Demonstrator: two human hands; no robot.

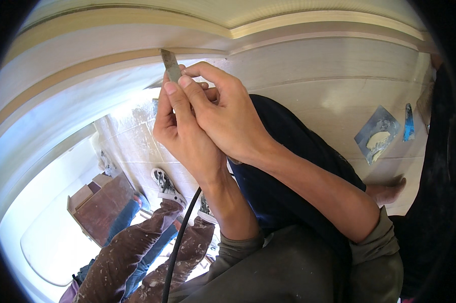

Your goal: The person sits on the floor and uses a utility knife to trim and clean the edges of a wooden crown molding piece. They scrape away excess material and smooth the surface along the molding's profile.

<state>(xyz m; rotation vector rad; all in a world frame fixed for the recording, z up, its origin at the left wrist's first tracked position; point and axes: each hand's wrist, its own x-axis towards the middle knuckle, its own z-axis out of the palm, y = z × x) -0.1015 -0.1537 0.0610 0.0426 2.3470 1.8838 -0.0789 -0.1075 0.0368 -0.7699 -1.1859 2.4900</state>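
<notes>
Both hands are raised close together in front of the ledge. Between their thumbs and fingertips is a short, flat, greyish strip, worn or smeared on its face; its exact kind is unclear. My left hand pinches its lower end, thumb pointing up along it. Beside and partly over that hand, my right hand grips the same end with thumb and curled fingers. The strip's upper end sticks out freely and overlaps the ledge's tan edge in the picture. My fingers hide its lower end.
At right, a square metal plate bearing pale putty lies near a blue-handled tool. A black cable runs beside my left forearm. Another person's paint-spattered trousers are at lower left, near a brown wooden box-like piece.
</notes>
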